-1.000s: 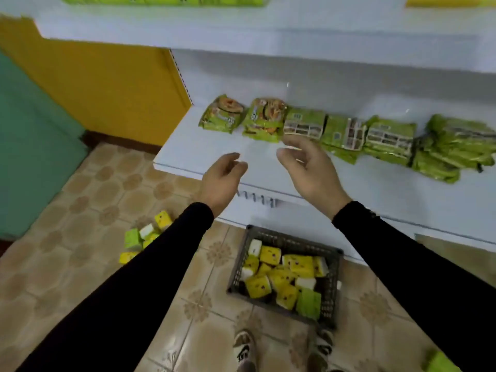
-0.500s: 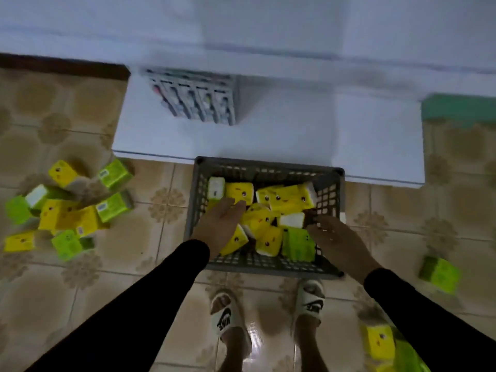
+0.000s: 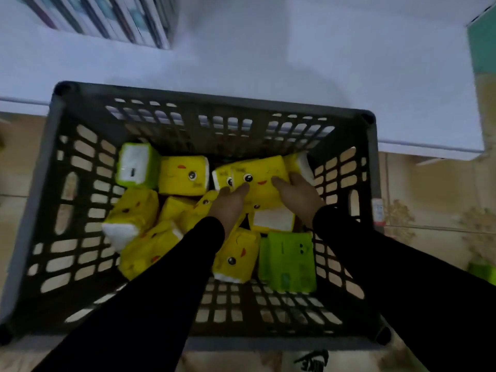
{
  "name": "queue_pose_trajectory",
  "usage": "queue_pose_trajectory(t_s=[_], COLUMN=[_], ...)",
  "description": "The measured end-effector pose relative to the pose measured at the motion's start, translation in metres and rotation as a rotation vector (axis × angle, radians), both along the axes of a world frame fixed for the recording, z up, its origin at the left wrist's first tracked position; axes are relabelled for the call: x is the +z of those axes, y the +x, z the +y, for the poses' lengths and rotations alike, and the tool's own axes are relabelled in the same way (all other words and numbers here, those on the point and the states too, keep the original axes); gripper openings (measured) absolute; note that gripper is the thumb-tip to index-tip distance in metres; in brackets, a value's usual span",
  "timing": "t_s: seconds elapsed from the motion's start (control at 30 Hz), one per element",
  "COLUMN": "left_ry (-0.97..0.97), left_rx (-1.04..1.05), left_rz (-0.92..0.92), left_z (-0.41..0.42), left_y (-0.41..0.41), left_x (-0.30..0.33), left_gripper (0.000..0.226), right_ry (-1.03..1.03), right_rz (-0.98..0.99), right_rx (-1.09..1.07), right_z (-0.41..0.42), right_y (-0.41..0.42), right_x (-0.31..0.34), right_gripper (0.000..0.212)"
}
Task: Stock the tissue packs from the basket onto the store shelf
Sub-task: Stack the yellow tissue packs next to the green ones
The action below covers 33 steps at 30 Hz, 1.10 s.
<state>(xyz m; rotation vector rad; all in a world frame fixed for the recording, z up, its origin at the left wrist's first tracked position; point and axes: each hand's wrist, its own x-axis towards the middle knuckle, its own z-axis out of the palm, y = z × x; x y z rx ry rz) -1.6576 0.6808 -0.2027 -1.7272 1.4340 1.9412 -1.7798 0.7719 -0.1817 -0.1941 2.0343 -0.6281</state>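
Tissue packs (image 3: 185,175) lie jumbled in the grey basket (image 3: 77,92) at the centre of the frame, mostly yellow, with a green pack (image 3: 288,260) at lower right. The white shelf (image 3: 268,63) runs across the top of the frame, just beyond the basket's far wall.

Both hands reach in at the far right of the pile. The left hand (image 3: 228,205) and the right hand (image 3: 300,197) bracket one large yellow pack (image 3: 261,181) from either side, fingers curled onto its top face. The grip looks like a two-handed squeeze on that pack, though the undersides of the fingers are hidden.

The main risk is the soft wrapper: a squeeze from the sides alone may let the pack buckle or slide out on the way up. Neighbouring packs touch it, one tucked just behind at the left, so a lift could drag that one along and drop it onto the floor. The basket's right wall sits near the right hand, and a knuckle could catch there. Blur at the frame edges hides what stands on the shelf at upper left.
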Motion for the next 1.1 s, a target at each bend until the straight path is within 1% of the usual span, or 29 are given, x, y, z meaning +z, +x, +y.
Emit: queue_pose_trajectory(t_s=[0.07,0.13,0.2,0.27,0.33,0.37,0.47,0.6,0.67,0.73,0.77,0.87,0.97,1.1], left_ry=[0.061,0.039,-0.015,-0.046,-0.071,-0.087,-0.165,-0.282,-0.354,-0.392,-0.399,-0.464,-0.564,-0.700], left_rx=[0.084,0.074,0.089,0.119,0.113,0.110,0.047,-0.079,-0.160,-0.224,-0.237,-0.255,-0.256,-0.239], left_rz=[0.017,0.043,0.055,0.076,0.115,0.138,0.211,0.354,0.391,0.413,0.425,0.492,0.578,0.647], left_z=[0.006,0.008,0.008,0.003,-0.005,-0.010,-0.032,-0.056,-0.064,-0.072,-0.075,-0.081,-0.087,-0.082], left_y=[-0.006,-0.004,0.005,0.017,0.028,0.033,0.046,0.071,0.085,0.100,0.106,0.117,0.116,0.109], left_x=[-0.002,0.011,0.042,0.088,0.147,0.181,0.294,0.453,0.531,0.602,0.634,0.730,0.816,0.905], left_gripper=[0.071,0.065,0.056,0.045,0.041,0.042,0.046,0.038,0.048,0.058,0.058,0.050,0.041,0.030], right_ry=[-0.032,-0.085,-0.133,-0.214,-0.318,-0.354,-0.456,-0.568,-0.627,-0.717,-0.760,-0.867,-0.976,-1.055], right_rz=[0.002,-0.009,-0.014,-0.022,-0.030,-0.023,0.058,0.166,0.211,0.229,0.223,0.261,0.393,0.540], right_rx=[-0.036,-0.069,-0.102,-0.139,-0.162,-0.164,-0.145,-0.111,-0.107,-0.118,-0.118,-0.063,-0.065,-0.081], right_z=[0.002,0.006,0.011,0.014,0.014,0.013,0.007,0.000,-0.002,-0.004,-0.005,-0.009,-0.019,-0.018], right_y=[0.008,0.018,0.025,0.032,0.037,0.040,0.047,0.064,0.074,0.083,0.087,0.097,0.096,0.096], right_x=[-0.003,0.013,0.043,0.087,0.138,0.168,0.267,0.410,0.479,0.545,0.576,0.670,0.756,0.841], right_gripper=[0.050,0.040,0.024,0.007,0.012,0.010,0.018,0.032,0.036,0.031,0.029,0.029,0.024,0.026])
